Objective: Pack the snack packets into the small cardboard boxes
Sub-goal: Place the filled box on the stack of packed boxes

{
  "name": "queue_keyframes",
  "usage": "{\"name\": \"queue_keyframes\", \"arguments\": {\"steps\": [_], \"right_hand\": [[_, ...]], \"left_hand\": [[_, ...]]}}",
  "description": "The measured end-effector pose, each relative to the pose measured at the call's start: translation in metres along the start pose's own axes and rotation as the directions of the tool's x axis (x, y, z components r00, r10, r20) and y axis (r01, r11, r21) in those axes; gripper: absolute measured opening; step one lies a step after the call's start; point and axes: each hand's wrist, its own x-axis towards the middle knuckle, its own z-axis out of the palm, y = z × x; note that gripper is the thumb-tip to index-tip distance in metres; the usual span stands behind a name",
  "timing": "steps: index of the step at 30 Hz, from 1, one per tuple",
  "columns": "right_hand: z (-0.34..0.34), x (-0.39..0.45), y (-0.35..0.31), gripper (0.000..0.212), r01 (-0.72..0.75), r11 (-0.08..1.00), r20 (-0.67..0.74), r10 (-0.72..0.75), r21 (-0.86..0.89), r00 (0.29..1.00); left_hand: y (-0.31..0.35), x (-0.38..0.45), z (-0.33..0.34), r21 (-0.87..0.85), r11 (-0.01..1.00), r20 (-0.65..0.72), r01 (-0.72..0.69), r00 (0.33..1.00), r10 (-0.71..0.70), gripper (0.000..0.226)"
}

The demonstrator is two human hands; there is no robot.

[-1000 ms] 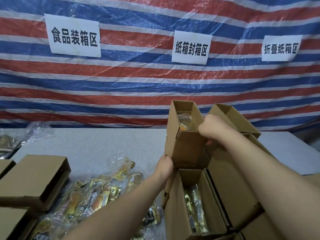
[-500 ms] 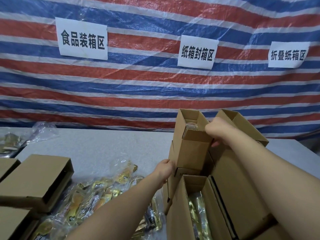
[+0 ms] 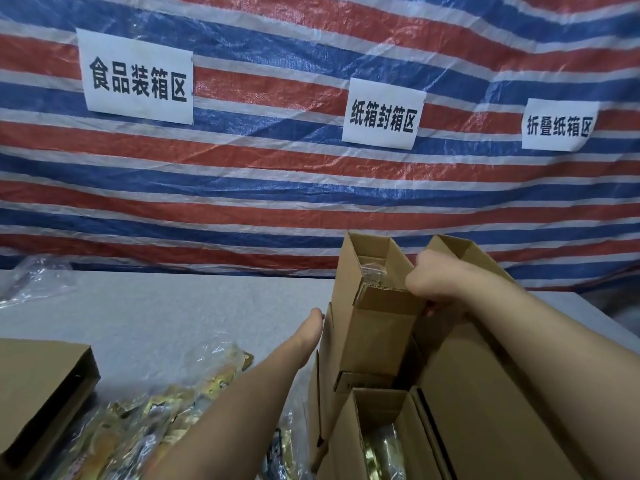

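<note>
head view: right hand [image 3: 436, 284] grips filled upright box [image 3: 374, 306], left hand [image 3: 309, 327] flat against its side; next, probably seat it among packed boxes.

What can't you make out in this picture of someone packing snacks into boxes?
All from the head view:
- Fingers of the right hand: curled behind the flap of the upright brown cardboard box, so its grip is unclear.
- Contents of that box: only a bit of clear wrapper shows.
- Left hand: fingertips hidden against the box's side.
- Pile of gold snack packets in clear plastic: blurred, partly behind the forearm, cut off at the bottom edge.
</note>
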Motion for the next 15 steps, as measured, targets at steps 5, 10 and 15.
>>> {"name": "queue_keyframes", "arguments": {"steps": [5, 10, 15], "right_hand": [[0.002, -0.004, 0.001, 0.020, 0.062, 0.996, -0.021, -0.064, -0.070, 0.998], [0.002, -0.011, -0.001, 0.018, 0.098, 0.985, -0.024, -0.103, -0.143, 0.994], [0.002, -0.017, 0.000, 0.021, 0.106, 0.981, -0.041, -0.114, -0.162, 0.993]], "left_hand": [[-0.007, 0.013, 0.000, -0.052, 0.998, 0.000, -0.046, 0.999, 0.046, 0.040], [-0.010, 0.013, 0.002, -0.083, 0.991, 0.017, -0.103, 0.994, 0.104, 0.043], [-0.012, 0.013, -0.001, -0.183, 0.972, -0.031, -0.149, 0.989, 0.146, 0.052]]}}
